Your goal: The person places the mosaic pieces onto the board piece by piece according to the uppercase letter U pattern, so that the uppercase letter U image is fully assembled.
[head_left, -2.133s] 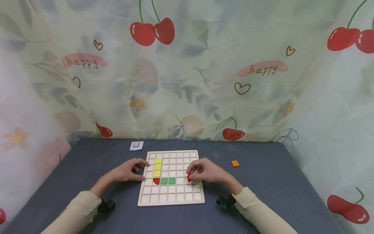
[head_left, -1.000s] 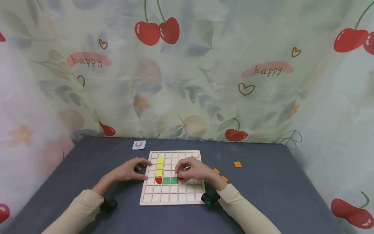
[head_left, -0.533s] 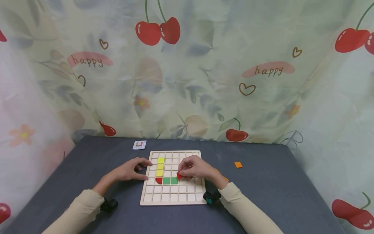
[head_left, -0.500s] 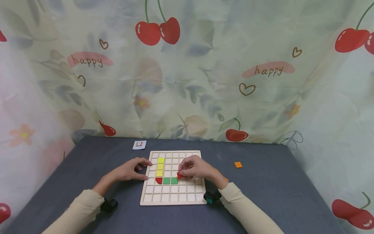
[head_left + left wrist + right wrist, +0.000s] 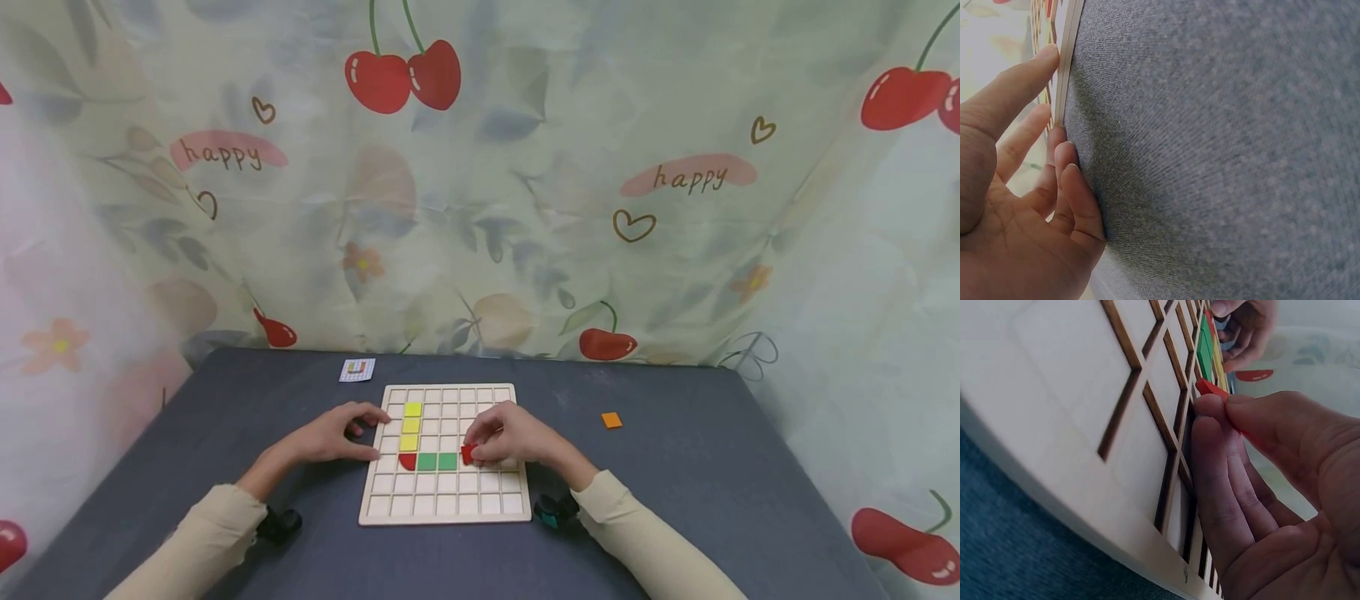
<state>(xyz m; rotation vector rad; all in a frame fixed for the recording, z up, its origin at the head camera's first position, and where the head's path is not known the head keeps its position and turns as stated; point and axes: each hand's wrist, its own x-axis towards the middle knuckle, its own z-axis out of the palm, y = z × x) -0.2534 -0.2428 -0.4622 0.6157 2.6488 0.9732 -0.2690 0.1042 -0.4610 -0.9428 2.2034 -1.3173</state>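
Note:
A pale wooden grid board (image 5: pixel 423 505) lies on the dark table. My right hand (image 5: pixel 517 435) pinches a small red tile (image 5: pixel 468 454) between thumb and fingertips, tilted over the cell right of two green tiles (image 5: pixel 427 462). In the right wrist view the red tile (image 5: pixel 1212 387) shows at the thumb tip, close to the board. My left hand (image 5: pixel 333 433) rests at the board's left edge, thumb and fingers spread apart; in the left wrist view its thumb (image 5: pixel 1044 57) touches the edge. A red rounded tile (image 5: pixel 408 461) sits left of the green ones, below a column of yellow tiles (image 5: pixel 412 426).
An orange tile (image 5: pixel 612 420) lies on the table (image 5: pixel 675 467) right of the board. A small printed card (image 5: pixel 357 370) lies behind the board's left corner. A patterned curtain (image 5: pixel 480 183) hangs behind the table.
My right hand carried the red tile left across the board to the green tiles, then shifted slightly right. Orange tiles seen earlier by the right forearm are now hidden. My left hand stayed put.

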